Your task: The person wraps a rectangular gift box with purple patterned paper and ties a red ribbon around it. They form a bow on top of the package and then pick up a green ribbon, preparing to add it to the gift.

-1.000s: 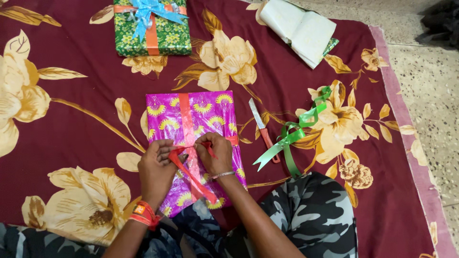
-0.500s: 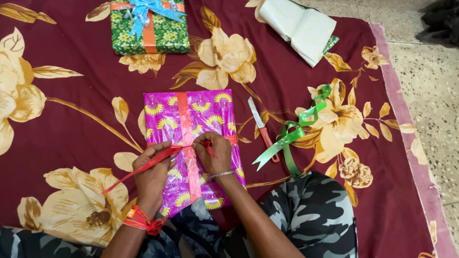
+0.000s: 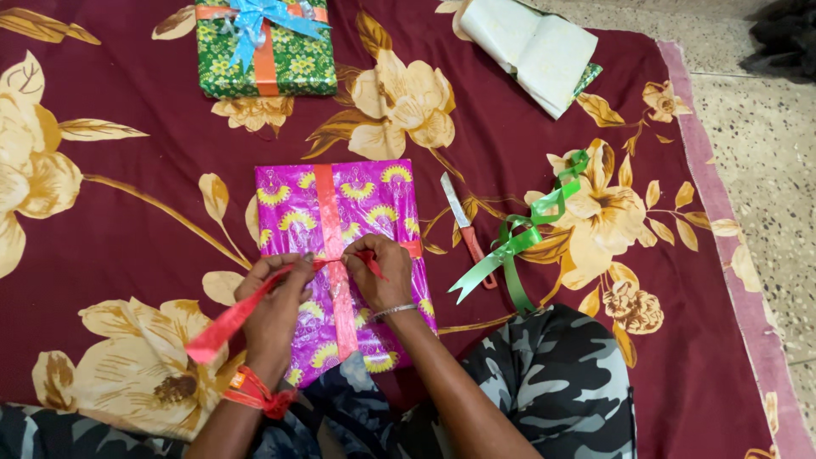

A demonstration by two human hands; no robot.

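Head view: pink wrapped box [image 3: 340, 246] lies on the maroon floral cloth [image 3: 127, 187], just before the knees; red ribbon [image 3: 331, 212] runs lengthwise over it; left hand [image 3: 272, 310] grip closed on the loose ribbon tail, drawn out to the left; right hand [image 3: 382, 272] pinches the other end at the crossing. Judged step: tying the knot; next calls for even tension, crossing kept centred.

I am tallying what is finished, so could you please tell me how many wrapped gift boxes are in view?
2. A pink wrapped box lies at the centre under both hands, red ribbon across it. A green wrapped box with a blue bow sits at the top edge, partly cut off. No others show.
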